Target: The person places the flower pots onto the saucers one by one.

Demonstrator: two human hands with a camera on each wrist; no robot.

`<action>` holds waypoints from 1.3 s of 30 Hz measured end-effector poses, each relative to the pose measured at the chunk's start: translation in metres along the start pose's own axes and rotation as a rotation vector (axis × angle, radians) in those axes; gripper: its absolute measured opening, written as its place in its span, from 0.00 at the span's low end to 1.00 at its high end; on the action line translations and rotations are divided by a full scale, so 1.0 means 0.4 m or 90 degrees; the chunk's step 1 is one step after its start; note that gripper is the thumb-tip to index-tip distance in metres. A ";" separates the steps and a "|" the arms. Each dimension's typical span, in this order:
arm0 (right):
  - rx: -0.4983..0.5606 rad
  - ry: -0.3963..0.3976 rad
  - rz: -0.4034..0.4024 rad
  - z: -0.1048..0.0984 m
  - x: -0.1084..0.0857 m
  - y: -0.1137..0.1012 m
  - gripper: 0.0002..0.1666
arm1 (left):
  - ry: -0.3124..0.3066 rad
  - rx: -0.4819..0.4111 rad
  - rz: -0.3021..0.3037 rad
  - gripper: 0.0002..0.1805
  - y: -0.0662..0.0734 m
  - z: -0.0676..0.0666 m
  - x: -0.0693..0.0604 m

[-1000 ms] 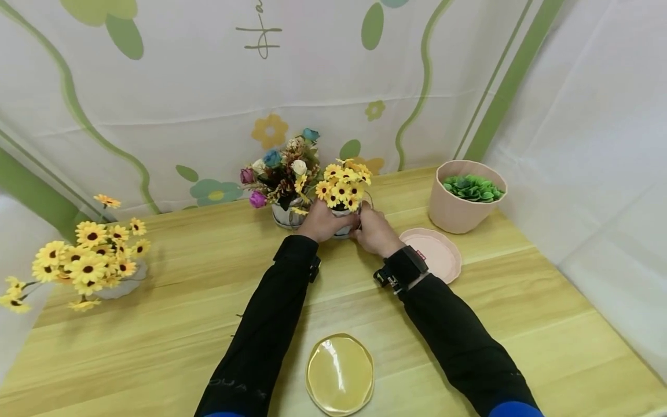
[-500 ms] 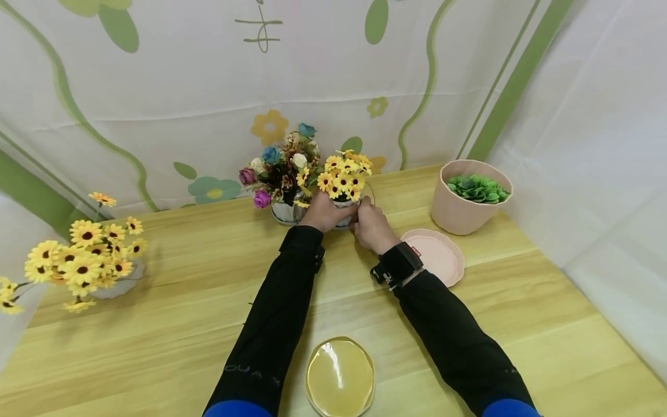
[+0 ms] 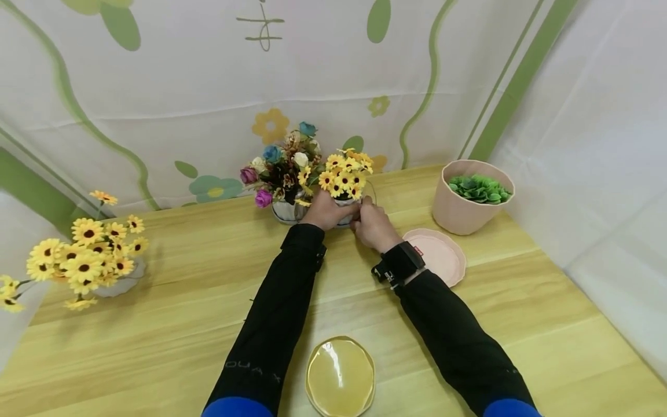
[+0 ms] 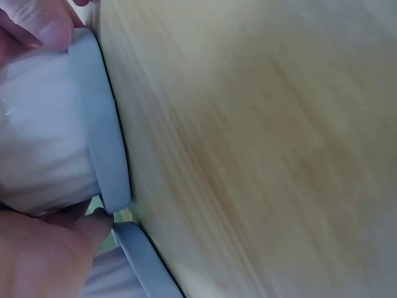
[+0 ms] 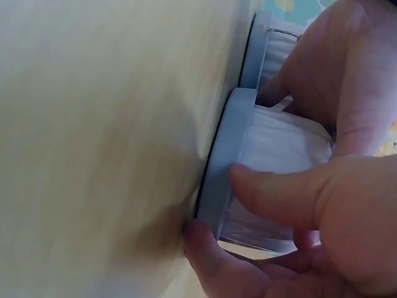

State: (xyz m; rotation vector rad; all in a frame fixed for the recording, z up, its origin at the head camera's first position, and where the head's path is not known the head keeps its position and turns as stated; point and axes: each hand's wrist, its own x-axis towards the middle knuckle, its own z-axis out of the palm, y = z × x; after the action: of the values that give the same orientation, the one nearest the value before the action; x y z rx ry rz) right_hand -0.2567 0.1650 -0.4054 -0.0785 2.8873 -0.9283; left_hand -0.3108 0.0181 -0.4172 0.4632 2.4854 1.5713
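A small pale flowerpot (image 5: pixel 282 139) of yellow daisies (image 3: pixel 345 176) stands upright at the back of the table on a grey saucer (image 4: pixel 102 124). My left hand (image 3: pixel 324 211) grips the pot from its left side, fingers reaching behind it. On the other side, my right hand (image 3: pixel 376 226) holds pot and saucer, its thumb (image 5: pixel 267 189) against the rim and a fingertip low by the saucer's edge. Just left of it is a second pale flowerpot (image 3: pixel 285 212) with mixed roses (image 3: pixel 283 168); the two saucers nearly touch or touch. My hands partly cover the daisy pot in the head view.
A pink pot (image 3: pixel 464 214) with green leaves stands at the right, and a pink saucer (image 3: pixel 439 255) lies before it. A yellow dish (image 3: pixel 340 376) sits near the front. Larger yellow daisies (image 3: pixel 85 255) in a white pot are far left. A printed cloth (image 3: pixel 182 116) hangs behind.
Both hands have shifted the daisy pot slightly back, more level with the rose pot, over the first half second. Since then hardly anything has moved.
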 end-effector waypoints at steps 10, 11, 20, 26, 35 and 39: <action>0.008 -0.065 -0.039 -0.019 -0.005 0.005 0.48 | 0.032 0.084 -0.009 0.53 0.018 -0.009 -0.013; 0.014 -0.077 -0.042 -0.021 -0.007 0.003 0.50 | 0.028 0.090 -0.026 0.54 0.021 -0.013 -0.021; 0.051 -0.148 -0.088 -0.062 -0.040 -0.014 0.63 | -0.005 0.046 -0.060 0.60 0.046 -0.043 -0.107; 0.023 -0.169 -0.125 -0.103 -0.083 -0.021 0.77 | -0.054 0.097 0.007 0.60 0.061 -0.061 -0.186; -0.069 -0.272 -0.233 -0.098 -0.191 -0.048 0.83 | -0.087 0.164 0.045 0.51 0.049 -0.131 -0.396; -0.076 -0.303 -0.276 -0.098 -0.258 -0.054 0.81 | -0.046 0.211 0.064 0.48 0.033 -0.180 -0.473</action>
State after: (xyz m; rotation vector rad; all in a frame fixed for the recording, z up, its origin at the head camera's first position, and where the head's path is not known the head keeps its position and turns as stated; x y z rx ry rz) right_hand -0.1585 0.1786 -0.3524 -0.8400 2.5056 -0.6660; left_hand -0.1528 -0.1031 -0.3791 0.6866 2.7114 1.1487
